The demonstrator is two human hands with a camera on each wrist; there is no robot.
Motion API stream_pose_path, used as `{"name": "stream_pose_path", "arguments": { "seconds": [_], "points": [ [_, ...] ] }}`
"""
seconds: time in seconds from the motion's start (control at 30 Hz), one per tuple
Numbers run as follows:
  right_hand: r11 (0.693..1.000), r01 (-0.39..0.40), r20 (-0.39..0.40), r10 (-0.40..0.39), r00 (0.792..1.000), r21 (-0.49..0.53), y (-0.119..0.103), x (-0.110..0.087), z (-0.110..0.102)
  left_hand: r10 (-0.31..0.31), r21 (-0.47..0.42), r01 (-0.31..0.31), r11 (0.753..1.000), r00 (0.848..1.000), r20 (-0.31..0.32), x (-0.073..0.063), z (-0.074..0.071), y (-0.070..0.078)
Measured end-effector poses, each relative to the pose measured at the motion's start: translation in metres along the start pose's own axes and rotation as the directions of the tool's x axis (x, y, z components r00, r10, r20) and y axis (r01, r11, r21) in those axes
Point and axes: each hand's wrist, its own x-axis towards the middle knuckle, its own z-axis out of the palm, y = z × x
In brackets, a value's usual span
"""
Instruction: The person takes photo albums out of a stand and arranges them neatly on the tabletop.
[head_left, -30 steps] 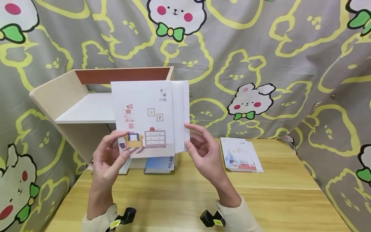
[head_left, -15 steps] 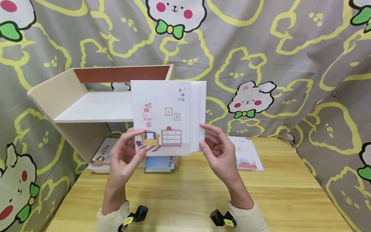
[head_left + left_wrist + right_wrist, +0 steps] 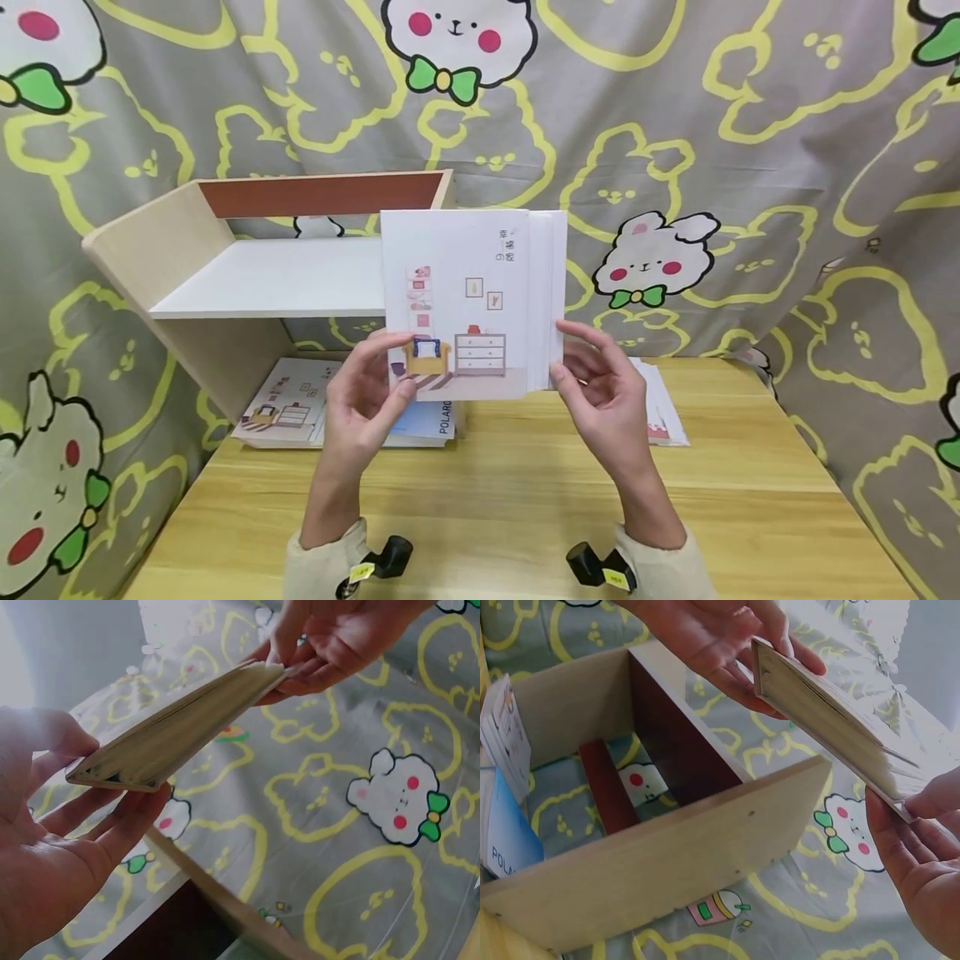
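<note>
A white book (image 3: 457, 304) with a drawing of a yellow armchair and a chest of drawers on its cover is held up over the table, its cover toward the head camera. At its lower left edge, my left hand (image 3: 367, 400) pinches it between thumb and fingers. My right hand (image 3: 603, 392) pinches the opposite side, where the page edges fan out past the cover. In the left wrist view the book's thick page block (image 3: 180, 724) shows between its covers. The right wrist view shows the pages (image 3: 832, 720) slightly spread near my right thumb.
Behind on the left stands a wooden shelf unit (image 3: 273, 279) with a white board. Under it lie a similar illustrated book (image 3: 285, 408) and a blue book (image 3: 420, 419). Another white book (image 3: 660, 404) lies at the right on the wooden table (image 3: 750, 500). A patterned curtain (image 3: 780, 167) hangs behind.
Both hands have carried the book to the right, away from the front of the shelf unit. The illustrated book at lower left has come into view; the one at right is now partly covered.
</note>
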Motion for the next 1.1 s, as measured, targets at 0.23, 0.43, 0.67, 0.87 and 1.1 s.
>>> {"name": "stream_pose_path", "arguments": {
  "seconds": [0.23,0.43,0.67,0.87,1.1],
  "points": [
    [0.999,-0.039,-0.05,0.039,0.998,-0.013,0.002,-0.001,-0.018,-0.056,0.026,0.057,0.998,0.998,-0.025,0.002,0.016,-0.009],
    [0.996,-0.085,-0.071,0.084,0.994,-0.012,0.002,-0.004,-0.03,-0.098,0.004,0.098,0.995,0.995,-0.032,0.004,0.029,-0.015],
    [0.995,-0.095,-0.077,0.095,0.993,0.003,0.005,-0.005,-0.038,-0.111,0.021,0.112,0.993,0.993,-0.042,0.005,0.037,-0.017],
    [0.997,-0.074,-0.083,0.076,0.994,0.026,0.009,-0.005,-0.046,-0.124,0.019,0.125,0.992,0.99,-0.067,0.007,0.045,-0.024],
    [0.994,-0.105,-0.088,0.106,0.99,0.02,0.009,-0.005,-0.055,-0.169,0.002,0.17,0.985,0.982,-0.089,0.008,0.054,-0.031]
  ]
}}
